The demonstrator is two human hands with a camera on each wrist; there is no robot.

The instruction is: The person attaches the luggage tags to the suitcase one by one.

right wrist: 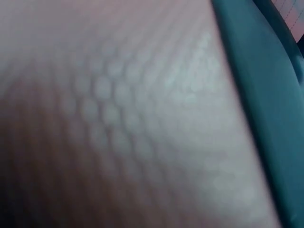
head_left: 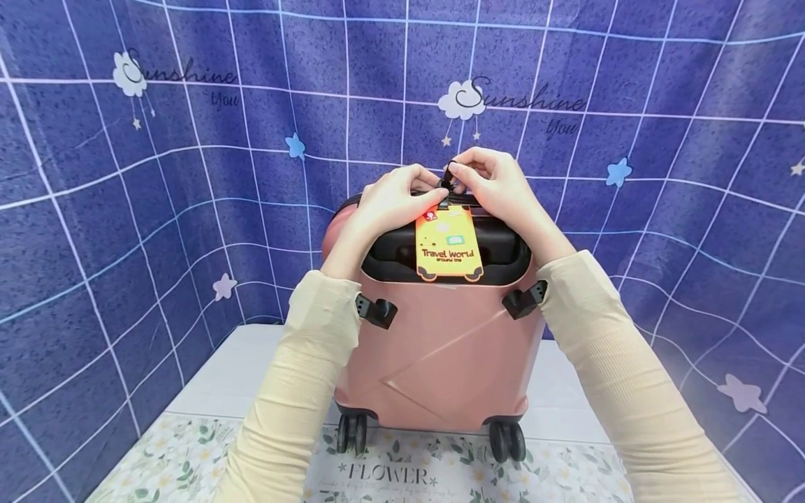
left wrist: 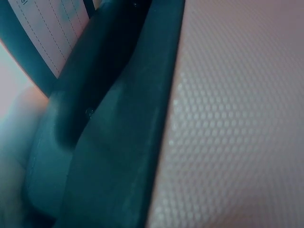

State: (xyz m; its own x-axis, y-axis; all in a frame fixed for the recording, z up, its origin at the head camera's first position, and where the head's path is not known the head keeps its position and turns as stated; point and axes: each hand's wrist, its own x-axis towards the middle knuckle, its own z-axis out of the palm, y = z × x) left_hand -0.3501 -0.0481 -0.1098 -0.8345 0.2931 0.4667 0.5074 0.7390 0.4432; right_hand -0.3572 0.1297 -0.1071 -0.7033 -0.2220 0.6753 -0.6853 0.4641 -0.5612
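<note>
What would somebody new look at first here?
Probably the bright yellow luggage tag with "Travel World" on it, in front of the black panel atop the pink suitcase. Just above it, the left hand and right hand pinch a black strap. Behind hangs blue cloth with pale gridlines.

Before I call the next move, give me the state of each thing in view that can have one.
Right hand: pinching the upper end of the black strap.
Left hand: curled, holding at the strap's lower end.
Black strap: end held up; whether fastened, cannot tell.
Luggage tag: hanging below the strap, printed side toward the person.
Suitcase: upright on its wheels.
Curtain: hanging behind the suitcase.
</note>
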